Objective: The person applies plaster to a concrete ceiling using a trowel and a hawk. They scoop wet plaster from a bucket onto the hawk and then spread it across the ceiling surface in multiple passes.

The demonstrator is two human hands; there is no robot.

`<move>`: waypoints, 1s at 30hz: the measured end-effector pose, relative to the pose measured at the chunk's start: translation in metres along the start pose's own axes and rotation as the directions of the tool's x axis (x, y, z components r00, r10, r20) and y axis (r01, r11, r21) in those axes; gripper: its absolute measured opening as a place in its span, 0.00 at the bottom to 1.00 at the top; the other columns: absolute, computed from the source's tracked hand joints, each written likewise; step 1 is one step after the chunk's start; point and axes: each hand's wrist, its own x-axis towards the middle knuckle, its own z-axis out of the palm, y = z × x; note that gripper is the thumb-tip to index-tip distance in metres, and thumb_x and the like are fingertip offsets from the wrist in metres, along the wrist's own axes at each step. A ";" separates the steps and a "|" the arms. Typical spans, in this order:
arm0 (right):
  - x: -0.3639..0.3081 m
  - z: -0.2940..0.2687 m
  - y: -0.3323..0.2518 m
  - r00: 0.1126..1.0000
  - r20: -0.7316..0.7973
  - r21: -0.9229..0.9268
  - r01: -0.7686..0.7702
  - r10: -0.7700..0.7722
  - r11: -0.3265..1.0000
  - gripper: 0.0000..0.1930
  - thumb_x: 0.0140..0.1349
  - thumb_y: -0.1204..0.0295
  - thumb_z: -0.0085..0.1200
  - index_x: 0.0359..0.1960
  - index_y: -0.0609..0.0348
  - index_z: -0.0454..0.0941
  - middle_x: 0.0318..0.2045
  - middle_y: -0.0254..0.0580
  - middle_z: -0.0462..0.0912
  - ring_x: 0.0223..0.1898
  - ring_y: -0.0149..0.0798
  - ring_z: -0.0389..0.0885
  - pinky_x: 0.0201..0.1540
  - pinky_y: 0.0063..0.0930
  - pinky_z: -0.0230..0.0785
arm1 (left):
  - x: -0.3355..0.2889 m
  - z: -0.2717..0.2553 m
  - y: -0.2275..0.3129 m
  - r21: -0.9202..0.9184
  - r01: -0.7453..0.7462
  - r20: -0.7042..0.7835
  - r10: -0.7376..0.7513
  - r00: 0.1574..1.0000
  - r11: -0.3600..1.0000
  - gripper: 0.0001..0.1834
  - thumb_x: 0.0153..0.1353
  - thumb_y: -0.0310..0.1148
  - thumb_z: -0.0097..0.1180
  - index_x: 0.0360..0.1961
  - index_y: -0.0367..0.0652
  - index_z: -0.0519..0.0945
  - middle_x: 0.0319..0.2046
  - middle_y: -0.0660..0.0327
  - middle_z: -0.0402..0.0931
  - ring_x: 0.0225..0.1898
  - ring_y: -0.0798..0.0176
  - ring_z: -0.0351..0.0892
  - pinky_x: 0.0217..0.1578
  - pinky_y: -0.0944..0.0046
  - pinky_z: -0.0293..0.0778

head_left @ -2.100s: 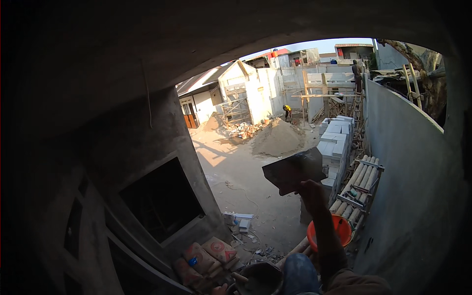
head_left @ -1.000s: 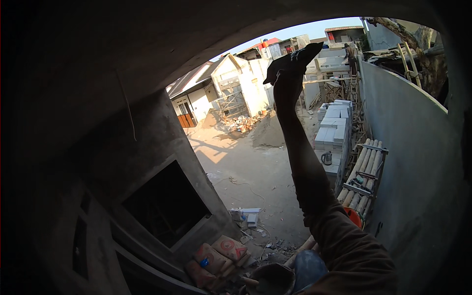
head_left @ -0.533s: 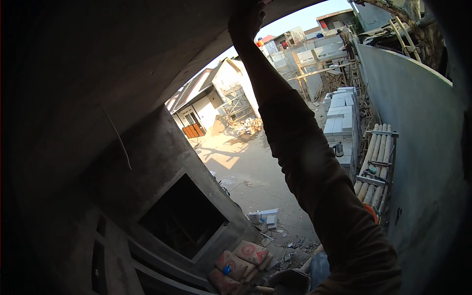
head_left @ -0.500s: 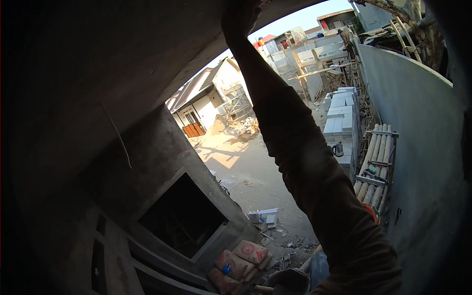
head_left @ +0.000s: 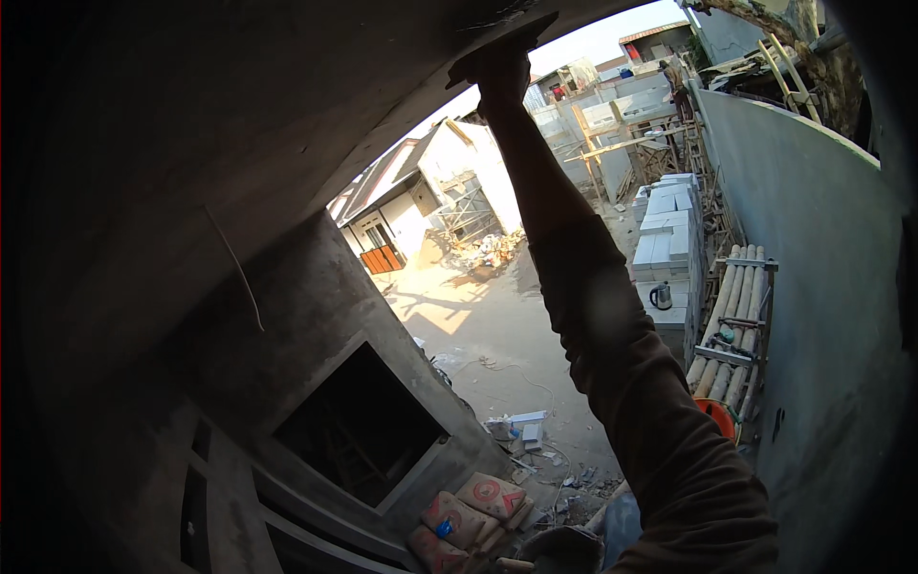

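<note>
My right arm stretches up from the lower right, its brown sleeve pushed back toward the elbow. At the top, my right hand (head_left: 504,84) is closed around a dark, flat plastering trowel (head_left: 516,40), seen edge-on in shadow. The trowel lies along the grey ceiling (head_left: 316,105) near its outer edge; whether its whole face touches cannot be told. Just above it on the ceiling is a darker, rough patch (head_left: 492,13). My left hand is out of view.
A thin wire (head_left: 234,263) hangs from the ceiling. Below are a window opening (head_left: 361,423), stacked cement sacks (head_left: 464,517) and rubble. To the right stand pale blocks (head_left: 665,230) with a kettle (head_left: 661,296), bamboo poles (head_left: 734,306), an orange bucket (head_left: 717,418) and a long wall (head_left: 813,268).
My right hand has moved slightly right and down from the ceiling's dark patch. The trowel now shows clearly in it, and the forearm has shifted right.
</note>
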 end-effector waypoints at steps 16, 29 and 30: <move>-0.033 0.011 -0.004 0.879 0.152 0.154 0.431 -0.452 0.889 0.09 0.69 0.67 0.50 0.36 0.58 0.76 0.20 0.30 0.76 0.21 0.22 0.72 0.20 0.19 0.62 | -0.010 -0.020 -0.012 -0.008 0.000 -0.023 0.000 1.000 1.000 0.39 0.64 0.63 0.51 0.68 0.48 0.66 0.53 0.54 0.77 0.45 0.60 0.80 0.44 0.54 0.74; -0.155 0.055 -0.048 0.779 0.335 -0.612 0.608 -0.530 0.506 0.39 0.52 0.85 0.45 0.70 0.72 0.49 0.62 0.70 0.63 0.61 0.65 0.66 0.64 0.53 0.59 | -0.017 -0.026 -0.023 -0.023 -0.004 -0.031 0.003 1.000 1.000 0.40 0.64 0.64 0.51 0.68 0.48 0.66 0.53 0.55 0.77 0.45 0.61 0.80 0.44 0.55 0.73; -0.140 0.053 -0.052 0.784 0.245 -0.596 0.586 -0.571 0.549 0.40 0.52 0.85 0.45 0.70 0.73 0.47 0.63 0.72 0.61 0.61 0.66 0.65 0.64 0.53 0.59 | -0.015 -0.026 -0.023 -0.024 -0.007 -0.030 0.006 1.000 1.000 0.40 0.64 0.65 0.51 0.67 0.48 0.66 0.53 0.55 0.77 0.45 0.61 0.80 0.44 0.55 0.73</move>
